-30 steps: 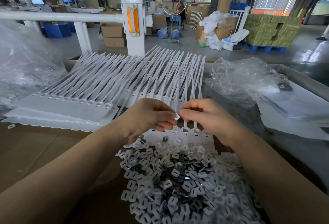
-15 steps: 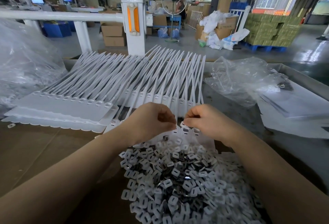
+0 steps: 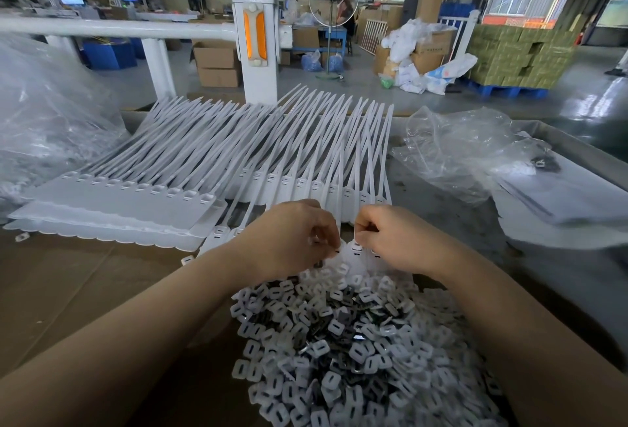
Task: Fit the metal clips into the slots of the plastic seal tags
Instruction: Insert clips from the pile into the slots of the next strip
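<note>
Both hands low over the seal tags [image 3: 355, 250] on the surface, just above the clip pile [image 3: 339, 341]: left hand [image 3: 292, 239] curled, contents hidden, right hand [image 3: 387, 238] pinching a tag's head; best to square the clip and press straight.

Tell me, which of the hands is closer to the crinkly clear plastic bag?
Right. The right hand sits just left of the clear plastic bag, on its near side. The left hand lies farther left, beyond the right one.
</note>
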`<state>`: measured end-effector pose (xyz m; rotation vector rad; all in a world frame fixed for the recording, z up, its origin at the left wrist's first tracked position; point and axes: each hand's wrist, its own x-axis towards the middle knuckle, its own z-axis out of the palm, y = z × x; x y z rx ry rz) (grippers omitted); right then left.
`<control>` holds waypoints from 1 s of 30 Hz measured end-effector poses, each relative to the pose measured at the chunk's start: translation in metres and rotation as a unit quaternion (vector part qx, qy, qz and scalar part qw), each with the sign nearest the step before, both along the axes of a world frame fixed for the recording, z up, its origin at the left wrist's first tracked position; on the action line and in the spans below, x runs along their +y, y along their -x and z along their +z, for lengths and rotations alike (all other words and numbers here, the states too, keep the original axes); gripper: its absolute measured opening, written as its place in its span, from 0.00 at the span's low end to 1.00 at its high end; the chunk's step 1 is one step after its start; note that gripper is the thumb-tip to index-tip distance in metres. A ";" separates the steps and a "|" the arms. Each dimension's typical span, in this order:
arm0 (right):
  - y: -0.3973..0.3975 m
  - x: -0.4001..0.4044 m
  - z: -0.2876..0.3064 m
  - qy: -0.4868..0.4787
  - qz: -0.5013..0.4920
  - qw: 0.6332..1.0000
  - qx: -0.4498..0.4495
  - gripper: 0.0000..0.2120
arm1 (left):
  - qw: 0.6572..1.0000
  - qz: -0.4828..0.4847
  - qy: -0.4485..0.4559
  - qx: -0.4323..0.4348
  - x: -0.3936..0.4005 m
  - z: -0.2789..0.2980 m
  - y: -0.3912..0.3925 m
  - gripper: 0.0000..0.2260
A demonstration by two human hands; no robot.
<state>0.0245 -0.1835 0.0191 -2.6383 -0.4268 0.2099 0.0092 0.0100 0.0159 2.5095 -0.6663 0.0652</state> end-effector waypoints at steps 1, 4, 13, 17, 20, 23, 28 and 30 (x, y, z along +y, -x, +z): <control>0.000 0.000 0.000 0.004 0.002 1.000 0.001 0.08 | 1.000 -0.001 -0.001 -0.001 0.000 0.000 0.000 0.04; 0.001 0.000 0.001 0.010 0.006 1.000 0.006 0.09 | 1.000 -0.003 -0.002 0.001 0.000 -0.001 -0.001 0.04; 0.001 0.001 0.003 0.026 0.010 1.000 -0.001 0.07 | 1.000 -0.016 -0.011 -0.012 0.001 -0.002 -0.002 0.04; 0.002 0.002 0.001 0.008 0.000 1.000 -0.007 0.05 | 0.999 -0.035 -0.025 -0.033 0.002 -0.003 -0.002 0.04; 0.002 0.001 0.001 -0.020 -0.005 1.000 0.000 0.05 | 0.996 -0.053 -0.044 -0.052 0.002 -0.003 -0.001 0.06; 0.002 0.002 0.003 -0.068 -0.029 0.997 0.019 0.06 | 0.991 -0.077 -0.077 -0.077 0.002 -0.003 0.000 0.11; -0.001 0.002 0.000 -0.153 -0.084 0.984 0.029 0.08 | 0.983 -0.096 -0.126 -0.090 0.001 -0.001 0.002 0.16; -0.002 0.002 -0.002 -0.170 -0.094 0.981 0.026 0.07 | 0.979 -0.099 -0.148 -0.094 0.001 0.000 0.003 0.16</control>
